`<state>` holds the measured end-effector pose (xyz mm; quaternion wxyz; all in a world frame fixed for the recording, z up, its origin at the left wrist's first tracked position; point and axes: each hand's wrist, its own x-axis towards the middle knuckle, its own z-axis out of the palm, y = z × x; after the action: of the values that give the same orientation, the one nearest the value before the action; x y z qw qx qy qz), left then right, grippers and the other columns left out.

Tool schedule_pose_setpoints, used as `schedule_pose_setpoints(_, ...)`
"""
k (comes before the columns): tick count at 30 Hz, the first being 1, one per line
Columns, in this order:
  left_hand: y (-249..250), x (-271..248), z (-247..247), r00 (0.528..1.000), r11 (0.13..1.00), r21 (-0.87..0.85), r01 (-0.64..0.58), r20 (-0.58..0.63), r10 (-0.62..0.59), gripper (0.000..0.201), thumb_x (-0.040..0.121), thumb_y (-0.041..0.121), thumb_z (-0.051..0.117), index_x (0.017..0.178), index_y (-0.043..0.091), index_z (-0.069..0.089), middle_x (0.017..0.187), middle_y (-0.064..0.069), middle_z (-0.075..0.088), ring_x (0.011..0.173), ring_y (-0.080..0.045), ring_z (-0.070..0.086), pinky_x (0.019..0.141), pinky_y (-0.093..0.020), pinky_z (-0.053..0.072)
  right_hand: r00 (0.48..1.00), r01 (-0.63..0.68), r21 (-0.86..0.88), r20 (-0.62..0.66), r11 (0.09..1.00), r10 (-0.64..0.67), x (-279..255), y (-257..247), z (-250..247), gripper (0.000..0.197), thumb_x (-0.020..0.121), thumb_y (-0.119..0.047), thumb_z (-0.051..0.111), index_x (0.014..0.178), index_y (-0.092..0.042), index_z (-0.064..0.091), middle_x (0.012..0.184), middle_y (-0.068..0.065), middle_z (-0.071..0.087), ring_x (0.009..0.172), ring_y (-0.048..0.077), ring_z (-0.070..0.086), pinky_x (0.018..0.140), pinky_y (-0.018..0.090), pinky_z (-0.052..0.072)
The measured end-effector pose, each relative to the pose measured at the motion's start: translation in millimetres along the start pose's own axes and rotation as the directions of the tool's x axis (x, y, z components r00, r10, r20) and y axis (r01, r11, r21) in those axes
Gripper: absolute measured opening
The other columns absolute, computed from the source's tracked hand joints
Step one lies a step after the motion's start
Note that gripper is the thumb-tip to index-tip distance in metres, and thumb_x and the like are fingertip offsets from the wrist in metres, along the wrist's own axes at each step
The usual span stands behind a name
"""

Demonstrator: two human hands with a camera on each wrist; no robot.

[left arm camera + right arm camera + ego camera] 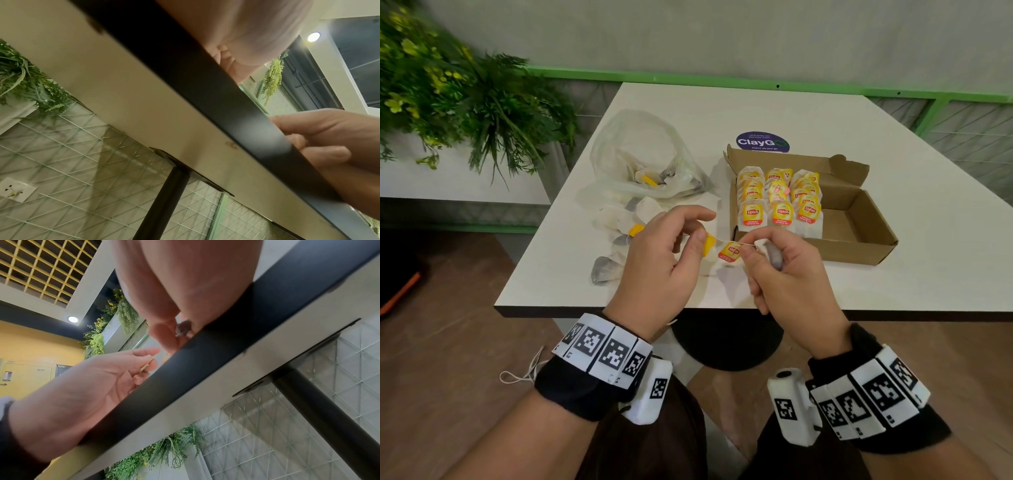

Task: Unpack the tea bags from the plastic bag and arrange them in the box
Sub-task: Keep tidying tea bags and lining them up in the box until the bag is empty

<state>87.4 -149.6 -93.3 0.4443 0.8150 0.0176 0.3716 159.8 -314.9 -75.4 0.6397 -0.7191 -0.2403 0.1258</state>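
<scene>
Above the near edge of the worktop [722, 106], held in the air: one tea bag [770, 251], its string [746, 244] stretched between both hands and a red-yellow tag [729, 251] hanging on it. Seems to be tangled with a second yellow tag [709, 245]. Best to keep the string slack, slide the tags apart gently and not pull, since the thin paper probably tears easily; then to lay the bag upright behind the front row.

Right hand [787, 270]: fingers curled round the tea bag, thumb and forefinger pinching the string. Left hand [664, 253]: thumb and forefinger pinched on the yellow tag, other fingers loosely spread.

Just beyond to the right, the cardboard box [859, 219] with three rows of tea bags [779, 202], its right part still free. To the left, loose tea bags [619, 222] and the plastic bag [640, 161] with a few inside. Farther left, off the worktop, green plants [448, 92].
</scene>
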Motion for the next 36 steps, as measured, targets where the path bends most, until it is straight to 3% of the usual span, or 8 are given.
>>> schedule_pose_setpoints(5, 1, -1, 1, 1.000, 1.000, 0.013, -0.007, 0.014, 0.007, 0.024, 0.095, 0.013, 0.056, 0.114, 0.023, 0.068, 0.085, 0.015, 0.060, 0.075, -0.007, 0.053, 0.072, -0.030, 0.042, 1.000, -0.005, -0.020, -0.016, 1.000, 0.004, 0, 0, 0, 0.008, 0.101, -0.016, 0.057, 0.099, -0.018, 0.064, 0.058, 0.013, 0.051, 0.042, 0.018, 0.042, 0.039, 0.026, 0.038)
schedule_pose_setpoints(8, 3, -1, 0, 1.000, 0.998, 0.049, -0.028, 0.003, 0.028, 0.023, 0.096, 0.013, 0.057, 0.113, 0.021, 0.069, 0.090, 0.018, 0.061, 0.080, -0.006, 0.054, 0.075, -0.030, 0.043, 1.000, 0.001, -0.056, 0.021, 0.998, 0.000, 1, 0, -2, 0.009, 0.100, -0.011, 0.058, 0.096, -0.014, 0.066, 0.057, -0.001, 0.052, 0.045, 0.010, 0.044, 0.044, 0.019, 0.038)
schedule_pose_setpoints(12, 3, 0, 0, 0.999, 0.992, 0.116, -0.052, -0.006, 0.053, 0.023, 0.097, 0.015, 0.058, 0.116, 0.021, 0.069, 0.096, 0.025, 0.059, 0.088, -0.007, 0.055, 0.081, -0.023, 0.043, 0.975, -0.124, 0.087, 0.197, 0.988, 0.105, 2, -5, -11, 0.009, 0.097, -0.004, 0.058, 0.092, -0.005, 0.065, 0.058, 0.014, 0.044, 0.046, 0.014, 0.038, 0.039, 0.018, 0.029)
schedule_pose_setpoints(16, 2, 1, 1, 0.997, 0.981, 0.180, -0.078, 0.012, 0.077, 0.023, 0.098, 0.016, 0.062, 0.119, 0.022, 0.069, 0.093, 0.017, 0.065, 0.093, -0.008, 0.053, 0.082, -0.017, 0.039, 0.943, -0.231, 0.247, 0.294, 0.941, 0.155, 9, -10, -18, 0.006, 0.094, -0.006, 0.058, 0.095, -0.002, 0.062, 0.059, 0.013, 0.048, 0.046, 0.016, 0.041, 0.035, 0.019, 0.026)
schedule_pose_setpoints(22, 3, 1, 3, 0.995, 0.971, 0.217, -0.102, 0.043, 0.094, 0.025, 0.095, 0.014, 0.070, 0.119, 0.020, 0.070, 0.093, 0.014, 0.069, 0.089, 0.002, 0.046, 0.080, -0.009, 0.036, 0.909, -0.410, 0.499, 0.294, 0.763, 0.296, 19, -19, -23, 0.026, 0.091, -0.012, 0.060, 0.117, -0.010, 0.061, 0.078, 0.003, 0.061, 0.050, 0.009, 0.043, 0.033, 0.016, 0.026)
schedule_pose_setpoints(27, 6, 0, 2, 0.991, 0.966, 0.223, -0.129, 0.069, 0.116, 0.029, 0.092, 0.012, 0.073, 0.120, 0.018, 0.070, 0.091, 0.018, 0.063, 0.092, 0.010, 0.045, 0.082, -0.005, 0.035, 0.869, -0.483, 0.634, 0.265, 0.603, 0.417, 20, -42, -18, 0.034, 0.086, -0.020, 0.066, 0.119, -0.014, 0.063, 0.095, 0.000, 0.074, 0.045, 0.003, 0.044, 0.030, 0.012, 0.025)
schedule_pose_setpoints(31, 6, -2, 0, 0.997, 0.983, 0.171, -0.073, 0.032, 0.069, 0.029, 0.092, 0.012, 0.069, 0.119, 0.022, 0.068, 0.090, 0.018, 0.064, 0.089, 0.006, 0.047, 0.080, -0.009, 0.036, 0.889, -0.452, 0.524, 0.198, 0.722, 0.413, 18, -46, -15, 0.032, 0.093, -0.021, 0.064, 0.124, -0.011, 0.062, 0.100, 0.002, 0.075, 0.049, 0.006, 0.049, 0.034, 0.016, 0.030)
schedule_pose_setpoints(36, 4, -1, -1, 1.000, 0.991, 0.132, -0.029, 0.011, 0.028, 0.024, 0.097, 0.017, 0.061, 0.118, 0.024, 0.067, 0.087, 0.020, 0.064, 0.085, -0.006, 0.049, 0.078, -0.020, 0.040, 0.924, -0.376, 0.266, 0.033, 0.887, 0.382, 14, -46, -18, 0.016, 0.095, -0.014, 0.062, 0.106, -0.006, 0.071, 0.071, 0.005, 0.061, 0.050, 0.015, 0.048, 0.039, 0.023, 0.032)
